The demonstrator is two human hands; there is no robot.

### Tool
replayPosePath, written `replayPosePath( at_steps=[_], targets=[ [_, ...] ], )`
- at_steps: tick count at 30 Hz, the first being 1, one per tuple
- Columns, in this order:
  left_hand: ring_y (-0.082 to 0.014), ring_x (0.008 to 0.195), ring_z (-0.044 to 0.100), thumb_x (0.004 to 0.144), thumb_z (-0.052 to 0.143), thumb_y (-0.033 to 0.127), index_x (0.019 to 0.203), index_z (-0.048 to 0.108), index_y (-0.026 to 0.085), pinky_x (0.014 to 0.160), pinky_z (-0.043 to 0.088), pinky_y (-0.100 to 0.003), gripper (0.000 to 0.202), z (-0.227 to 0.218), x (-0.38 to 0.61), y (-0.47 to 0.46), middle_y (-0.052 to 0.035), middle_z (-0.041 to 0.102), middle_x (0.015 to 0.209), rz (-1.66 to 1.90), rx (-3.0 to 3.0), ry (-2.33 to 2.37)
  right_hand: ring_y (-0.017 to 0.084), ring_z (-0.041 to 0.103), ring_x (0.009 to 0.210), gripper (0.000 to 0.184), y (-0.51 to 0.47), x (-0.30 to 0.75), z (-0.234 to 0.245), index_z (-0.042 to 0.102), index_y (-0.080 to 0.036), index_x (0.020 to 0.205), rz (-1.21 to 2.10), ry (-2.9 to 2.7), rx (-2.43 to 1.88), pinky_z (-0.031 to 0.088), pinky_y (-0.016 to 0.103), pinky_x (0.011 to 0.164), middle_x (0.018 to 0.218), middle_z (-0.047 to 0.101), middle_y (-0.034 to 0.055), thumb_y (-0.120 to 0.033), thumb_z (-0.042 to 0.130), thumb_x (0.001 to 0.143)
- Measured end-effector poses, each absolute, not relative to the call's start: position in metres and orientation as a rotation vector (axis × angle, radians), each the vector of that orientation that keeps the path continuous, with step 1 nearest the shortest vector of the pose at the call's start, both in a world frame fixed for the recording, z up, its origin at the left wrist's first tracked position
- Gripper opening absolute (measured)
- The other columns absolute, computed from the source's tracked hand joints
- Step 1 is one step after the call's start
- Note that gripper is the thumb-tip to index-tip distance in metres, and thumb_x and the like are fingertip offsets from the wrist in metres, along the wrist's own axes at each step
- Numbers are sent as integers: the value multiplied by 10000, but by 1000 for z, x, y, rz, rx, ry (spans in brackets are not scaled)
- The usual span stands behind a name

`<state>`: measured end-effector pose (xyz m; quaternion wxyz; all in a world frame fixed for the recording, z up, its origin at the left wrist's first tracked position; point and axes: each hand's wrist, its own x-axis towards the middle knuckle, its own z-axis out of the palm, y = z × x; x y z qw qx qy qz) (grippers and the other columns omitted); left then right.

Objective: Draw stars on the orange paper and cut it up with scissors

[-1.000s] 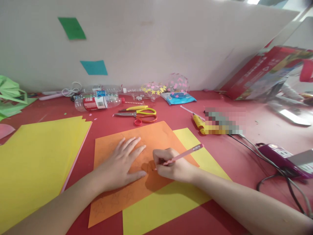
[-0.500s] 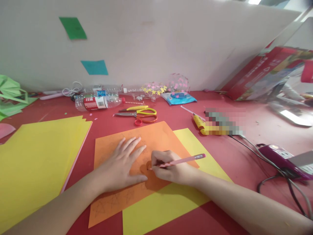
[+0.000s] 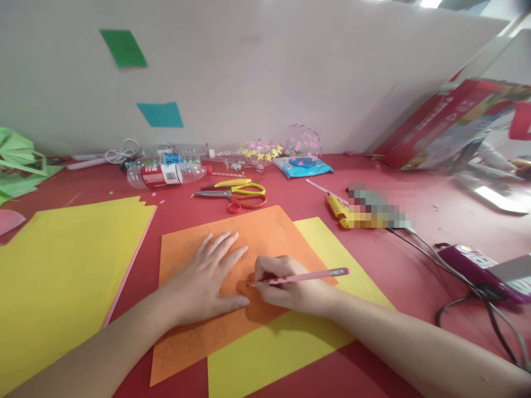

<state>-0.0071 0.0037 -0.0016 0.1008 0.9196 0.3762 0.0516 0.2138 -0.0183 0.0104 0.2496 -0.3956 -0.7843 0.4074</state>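
The right hand (image 3: 292,296) pinched a pencil (image 3: 311,276), seemingly light, best held near its tip. The left hand (image 3: 209,279) lay spread on orange paper (image 3: 274,235), near its left edge.

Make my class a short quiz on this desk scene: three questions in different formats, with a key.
1. True or false: the left hand lies spread on the orange paper.
2. Which hand holds the pink pencil? A) left; B) right; C) neither.
3. Fill in: beyond the orange paper lie the ____, with one yellow and one red-orange handle loop.

Key: 1. True. 2. B, the right hand. 3. scissors.
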Motion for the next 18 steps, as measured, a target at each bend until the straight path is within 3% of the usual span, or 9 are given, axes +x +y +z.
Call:
replayPosePath(
  at_steps=[8, 15, 18],
  targets=[
    [-370, 1435, 139, 839, 446, 737, 1487, 303, 227, 1133, 139, -579, 837, -4, -10, 4, -144, 202, 1579, 190, 2717, 1094, 80, 309, 499, 201, -18, 214, 11, 332, -216, 651, 1057, -2084, -1110, 250, 191, 464, 562, 367, -68, -53, 449, 658],
    [-375, 1438, 113, 834, 415, 759, 1478, 321, 175, 1136, 125, -578, 875, -1, -7, 4, -173, 186, 1578, 118, 2687, 1125, 82, 311, 498, 190, -19, 215, 12, 334, -217, 649, 1030, -2073, -1136, 241, 195, 457, 564, 370, -68, -54, 431, 640],
    [-375, 1436, 126, 833, 430, 753, 1477, 318, 205, 1132, 133, -586, 853, -2, -8, 4, -159, 204, 1576, 154, 2692, 1115, 82, 307, 499, 191, -19, 216, 12, 330, -217, 644, 1043, -2061, -1144, 243, 199, 458, 561, 363, -70, -53, 427, 636]
  ],
)
